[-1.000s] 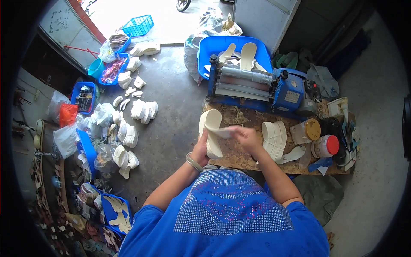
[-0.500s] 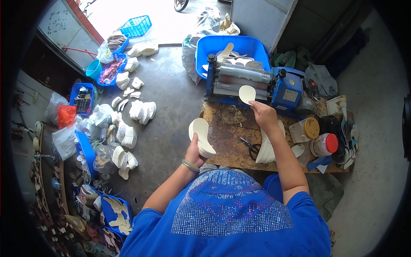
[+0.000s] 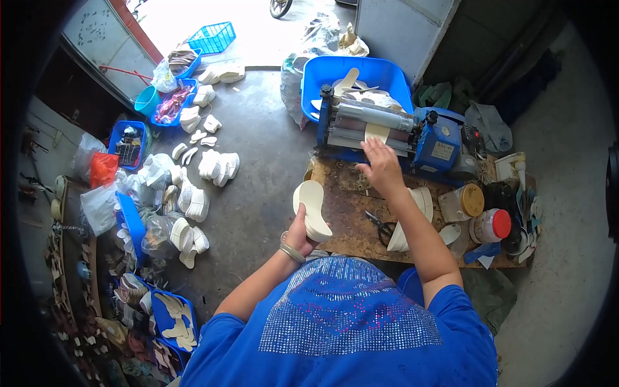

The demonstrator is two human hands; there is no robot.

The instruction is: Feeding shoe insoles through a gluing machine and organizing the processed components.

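A cream insole blank (image 3: 377, 132) stands partly fed between the grey rollers of the blue roller machine (image 3: 387, 132), its lower end sticking out toward the person. The right hand (image 3: 382, 166) reaches to it with fingers spread flat and loose, the fingertips at the blank's lower edge; whether they pinch it or only press against it cannot be told. The left hand (image 3: 300, 235) is closed around a stack of cream insole blanks (image 3: 312, 210), gripping it from below at the left edge of the wooden workbench (image 3: 351, 216), with a bracelet on that wrist. On the bench, just right of the right forearm, lies a pair of scissors (image 3: 380, 226), touching another pile of blanks (image 3: 412, 219) that leans there. Further right stand 2 jars, 1 with a yellow lid (image 3: 465, 201) and 1 with a red lid (image 3: 493, 226). Behind the machine a blue tub (image 3: 361, 71) holds more cut pieces. On the concrete floor to the left, well apart from the bench, lie loose heaps of white soles (image 3: 216, 164) and several blue baskets (image 3: 132, 142).
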